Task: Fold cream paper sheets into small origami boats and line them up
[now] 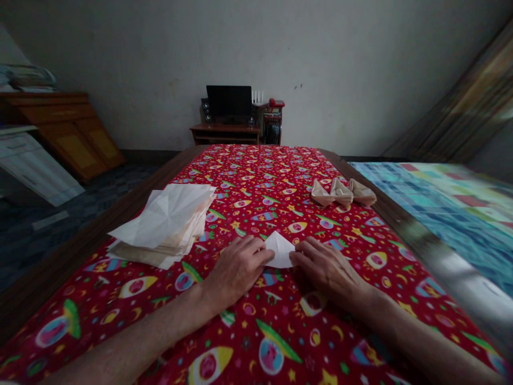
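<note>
Between my two hands lies a small piece of folded white paper, crisp and matte, creased down from a peak on its far side to a low point at each end. My left hand is nearly closed, fingers curled, with the thumb and fingertips pinching the paper's left end; my right hand is bent much the same way, pinching the right end. The piece sits over the middle of the desk, between its left and right edges, on a soft-looking red cloth printed with rockets, stars and moons. Dark brown wood shows along the left edge, and a glossier strip catches the light along the right. Toward the left edge rests a loose stack of paper sheets, thin and flat, their corners fanned out unevenly, some white and others tan. The top sheet carries sharp creases that meet in a star. Near the right edge, well apart from my hands, three folded paper shapes stand in a row, tan, peaked and boat-like, each crowding the next. Beyond the left edge, a wooden cabinet has its paler-panelled doors shut, so I cannot tell its contents.
</note>
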Tool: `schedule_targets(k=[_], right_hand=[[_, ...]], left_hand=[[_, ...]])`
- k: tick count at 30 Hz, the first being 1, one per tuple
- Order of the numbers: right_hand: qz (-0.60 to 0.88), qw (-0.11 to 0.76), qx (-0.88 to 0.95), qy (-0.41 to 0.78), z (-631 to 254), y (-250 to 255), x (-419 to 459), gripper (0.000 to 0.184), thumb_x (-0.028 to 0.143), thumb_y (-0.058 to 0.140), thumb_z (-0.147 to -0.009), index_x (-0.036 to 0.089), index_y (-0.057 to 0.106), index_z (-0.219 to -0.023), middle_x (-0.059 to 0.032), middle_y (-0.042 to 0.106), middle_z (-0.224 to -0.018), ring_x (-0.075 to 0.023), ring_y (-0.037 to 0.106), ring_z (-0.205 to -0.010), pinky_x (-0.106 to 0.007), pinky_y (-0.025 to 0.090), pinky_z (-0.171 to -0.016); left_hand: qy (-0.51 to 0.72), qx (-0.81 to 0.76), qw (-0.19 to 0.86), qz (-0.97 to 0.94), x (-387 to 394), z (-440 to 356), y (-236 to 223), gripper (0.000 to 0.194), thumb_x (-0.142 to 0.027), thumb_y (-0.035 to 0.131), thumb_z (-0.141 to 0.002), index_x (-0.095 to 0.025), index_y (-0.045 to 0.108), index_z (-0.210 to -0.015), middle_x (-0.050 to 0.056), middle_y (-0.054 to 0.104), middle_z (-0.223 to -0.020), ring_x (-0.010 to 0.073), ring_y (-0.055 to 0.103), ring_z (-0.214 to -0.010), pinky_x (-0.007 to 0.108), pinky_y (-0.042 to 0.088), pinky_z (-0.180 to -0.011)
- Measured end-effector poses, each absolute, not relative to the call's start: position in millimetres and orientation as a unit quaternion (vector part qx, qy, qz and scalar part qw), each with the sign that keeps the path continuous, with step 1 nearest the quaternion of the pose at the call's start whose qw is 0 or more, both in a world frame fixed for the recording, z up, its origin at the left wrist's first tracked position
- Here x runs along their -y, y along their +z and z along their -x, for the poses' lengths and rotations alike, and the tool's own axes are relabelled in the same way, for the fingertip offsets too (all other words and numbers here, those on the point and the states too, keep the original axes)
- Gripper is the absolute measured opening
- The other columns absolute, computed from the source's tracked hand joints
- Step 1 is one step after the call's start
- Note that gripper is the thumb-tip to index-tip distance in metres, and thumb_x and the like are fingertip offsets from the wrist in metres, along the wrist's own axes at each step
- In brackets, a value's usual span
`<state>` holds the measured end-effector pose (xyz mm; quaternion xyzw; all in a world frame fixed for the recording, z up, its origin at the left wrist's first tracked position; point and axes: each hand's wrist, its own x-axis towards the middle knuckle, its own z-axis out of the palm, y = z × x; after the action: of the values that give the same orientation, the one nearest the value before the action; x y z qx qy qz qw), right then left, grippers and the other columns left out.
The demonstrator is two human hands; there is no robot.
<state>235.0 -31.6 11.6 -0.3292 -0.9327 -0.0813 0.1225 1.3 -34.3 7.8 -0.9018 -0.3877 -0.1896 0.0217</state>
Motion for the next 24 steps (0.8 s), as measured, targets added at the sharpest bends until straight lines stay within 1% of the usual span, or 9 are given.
schedule_targets(k=[3, 7, 9, 11, 13, 15, 20, 24], right_hand=[[0.333, 0.151, 0.931, -0.004, -239.8, 7.9, 28.8, 0.016, 0.015, 0.043, -0.092, 0.015, 0.059, -0.093, -0.0077, 0.057, -0.088, -0.0181, 0.049, -0.078, -0.029, 0.039, -0.065], [0.351, 0.24, 0.895, 0.135, -244.2, 4.5, 23.4, 0.022, 0.023, 0.042, -0.094, 0.017, 0.061, -0.085, -0.0063, 0.06, -0.089, -0.0137, 0.055, -0.075, -0.024, 0.043, -0.065], [0.376, 0.256, 0.87, 0.192, -244.9, 5.5, 21.6, 0.025, 0.029, 0.043, -0.095, 0.018, 0.061, -0.082, -0.0052, 0.061, -0.088, -0.0126, 0.056, -0.073, -0.023, 0.043, -0.064], [0.402, 0.257, 0.852, 0.218, -245.0, 6.8, 20.3, 0.027, 0.033, 0.043, -0.094, 0.018, 0.06, -0.079, -0.0042, 0.062, -0.083, -0.0125, 0.057, -0.071, -0.022, 0.043, -0.063], [0.424, 0.257, 0.843, 0.211, -244.4, 7.0, 19.2, 0.03, 0.035, 0.042, -0.094, 0.018, 0.059, -0.076, -0.0033, 0.062, -0.077, -0.0128, 0.056, -0.068, -0.023, 0.042, -0.062], [0.442, 0.255, 0.841, 0.181, -243.1, 5.9, 18.4, 0.03, 0.036, 0.042, -0.094, 0.018, 0.058, -0.076, -0.0032, 0.062, -0.075, -0.0132, 0.056, -0.066, -0.023, 0.04, -0.061], [0.496, 0.221, 0.834, 0.094, -238.4, 5.9, 18.8, 0.031, 0.036, 0.043, -0.093, 0.017, 0.058, -0.074, -0.0032, 0.061, -0.069, -0.0133, 0.052, -0.06, -0.024, 0.034, -0.057], [0.512, 0.201, 0.83, 0.091, -237.4, 9.9, 20.3, 0.03, 0.037, 0.043, -0.092, 0.017, 0.059, -0.075, -0.0029, 0.062, -0.069, -0.0129, 0.052, -0.059, -0.024, 0.032, -0.055]], left_hand=[[-0.216, 0.384, -0.002, 0.898, 31.1, 1.1, 5.7, 0.01, -0.02, 0.053, -0.089, -0.021, 0.062, -0.093, 0.002, 0.06, -0.092, 0.0196, 0.054, -0.091, 0.033, 0.042, -0.079], [-0.277, 0.411, -0.094, 0.863, 24.6, 4.8, 3.3, 0.013, -0.024, 0.057, -0.087, -0.017, 0.062, -0.077, 0.002, 0.063, -0.084, 0.0171, 0.057, -0.084, 0.03, 0.042, -0.076], [-0.308, 0.42, -0.145, 0.841, 20.9, 6.9, 2.5, 0.016, -0.023, 0.06, -0.085, -0.017, 0.062, -0.07, 0.001, 0.063, -0.081, 0.015, 0.057, -0.079, 0.028, 0.042, -0.073], [-0.329, 0.426, -0.182, 0.823, 17.4, 9.0, 1.4, 0.019, -0.022, 0.062, -0.083, -0.017, 0.062, -0.065, 0.0, 0.063, -0.079, 0.0134, 0.058, -0.077, 0.026, 0.042, -0.072], [-0.337, 0.435, -0.194, 0.812, 14.5, 10.7, 0.0, 0.019, -0.022, 0.063, -0.082, -0.017, 0.063, -0.063, 0.0, 0.062, -0.08, 0.0129, 0.057, -0.076, 0.025, 0.042, -0.071], [-0.334, 0.448, -0.183, 0.809, 12.1, 11.3, -1.4, 0.02, -0.024, 0.063, -0.082, -0.017, 0.063, -0.064, 0.0, 0.061, -0.081, 0.0129, 0.057, -0.077, 0.025, 0.042, -0.072], [-0.281, 0.485, -0.107, 0.821, 8.0, 8.6, -0.8, 0.023, -0.028, 0.056, -0.087, -0.016, 0.06, -0.067, 0.001, 0.058, -0.082, 0.0149, 0.055, -0.079, 0.027, 0.041, -0.073], [-0.238, 0.504, -0.064, 0.828, 7.5, 5.9, 2.9, 0.024, -0.03, 0.052, -0.089, -0.016, 0.058, -0.071, 0.002, 0.057, -0.085, 0.0153, 0.055, -0.079, 0.028, 0.042, -0.072]])
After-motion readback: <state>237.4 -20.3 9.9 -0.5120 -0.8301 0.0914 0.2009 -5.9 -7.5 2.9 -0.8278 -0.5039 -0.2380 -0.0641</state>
